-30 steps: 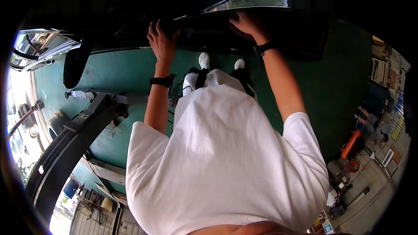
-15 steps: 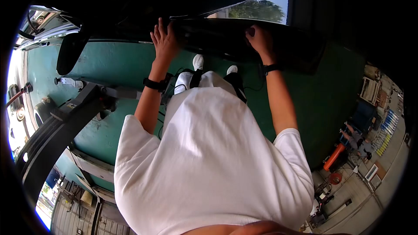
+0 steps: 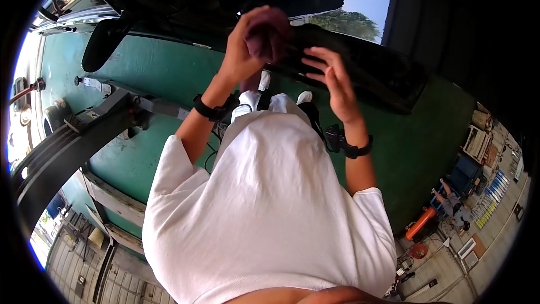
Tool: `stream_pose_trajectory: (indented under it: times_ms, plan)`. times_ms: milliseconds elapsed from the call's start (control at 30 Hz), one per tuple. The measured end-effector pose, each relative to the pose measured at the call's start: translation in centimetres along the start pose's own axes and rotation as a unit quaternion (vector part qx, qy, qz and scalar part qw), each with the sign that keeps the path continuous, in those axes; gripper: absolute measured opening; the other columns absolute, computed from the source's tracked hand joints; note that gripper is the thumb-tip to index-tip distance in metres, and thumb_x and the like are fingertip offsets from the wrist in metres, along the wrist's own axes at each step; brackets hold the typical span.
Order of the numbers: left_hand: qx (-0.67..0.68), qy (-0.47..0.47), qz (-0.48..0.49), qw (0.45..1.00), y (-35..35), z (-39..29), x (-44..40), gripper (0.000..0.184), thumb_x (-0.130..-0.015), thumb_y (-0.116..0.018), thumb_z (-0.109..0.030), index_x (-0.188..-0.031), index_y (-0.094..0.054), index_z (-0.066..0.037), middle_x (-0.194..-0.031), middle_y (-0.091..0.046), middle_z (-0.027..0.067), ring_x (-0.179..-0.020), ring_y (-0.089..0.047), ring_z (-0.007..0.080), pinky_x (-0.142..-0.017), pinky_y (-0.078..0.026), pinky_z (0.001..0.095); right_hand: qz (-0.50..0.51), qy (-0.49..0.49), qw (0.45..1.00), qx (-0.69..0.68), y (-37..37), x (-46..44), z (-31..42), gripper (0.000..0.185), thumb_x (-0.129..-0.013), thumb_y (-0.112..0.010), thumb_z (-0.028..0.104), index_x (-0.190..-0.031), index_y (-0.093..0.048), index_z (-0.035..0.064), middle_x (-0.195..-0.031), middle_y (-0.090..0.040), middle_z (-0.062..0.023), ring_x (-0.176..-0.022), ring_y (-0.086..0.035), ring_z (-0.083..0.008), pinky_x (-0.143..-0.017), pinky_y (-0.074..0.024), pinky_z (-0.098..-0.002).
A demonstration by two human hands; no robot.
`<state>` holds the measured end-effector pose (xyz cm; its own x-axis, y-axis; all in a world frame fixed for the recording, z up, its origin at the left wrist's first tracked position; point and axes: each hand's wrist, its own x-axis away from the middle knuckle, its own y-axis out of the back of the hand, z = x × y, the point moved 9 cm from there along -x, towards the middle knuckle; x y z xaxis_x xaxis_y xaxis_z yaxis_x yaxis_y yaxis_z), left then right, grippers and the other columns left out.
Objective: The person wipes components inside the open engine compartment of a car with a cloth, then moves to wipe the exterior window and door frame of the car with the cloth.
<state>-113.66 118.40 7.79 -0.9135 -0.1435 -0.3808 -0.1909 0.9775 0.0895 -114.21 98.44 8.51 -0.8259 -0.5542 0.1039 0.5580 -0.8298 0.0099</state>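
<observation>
A bunched maroon cloth [image 3: 266, 35] is in my left hand [image 3: 239, 53], the fingers wrapped round it and one end hanging below. It is held up in front of a dark car door panel [image 3: 332, 42]. To the right of the cloth, my right hand [image 3: 340, 87] is raised with its fingers spread and nothing in them. That hand is apart from the cloth and near the panel's lower edge. The dark body hides detail around both hands.
A black side mirror [image 3: 104, 45] juts out at upper left. Beside me on the left stands a dark lift arm [image 3: 84, 141] above the green floor [image 3: 163, 67]. Far right, a person [image 3: 458, 211] is near an orange cylinder [image 3: 421, 223] and wall-mounted tools [image 3: 490, 198].
The cloth has gone from my right hand to my left. My left hand has come off the panel and moved right; my right hand has opened and dropped lower.
</observation>
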Motion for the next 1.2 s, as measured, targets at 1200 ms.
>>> stream_pose_trajectory:
  times_ms: [1200]
  plan:
    - [-0.212, 0.010, 0.028, 0.977, -6.6, -4.2, -6.9, 0.032, -0.072, -0.070, -0.015, -0.103, -0.068, -0.008, -0.095, -0.064, 0.0161, -0.102, -0.057, 0.0407, -0.082, -0.052, 0.0461, -0.380, 0.038, 0.916, 0.119, 10.9, 1.1, 7.4, 0.034, -0.090, -0.074, 0.027, -0.089, -0.068, -0.0068, -0.068, -0.067, -0.0075, -0.062, -0.060, -0.0098, -0.059, -0.0481, -0.0238]
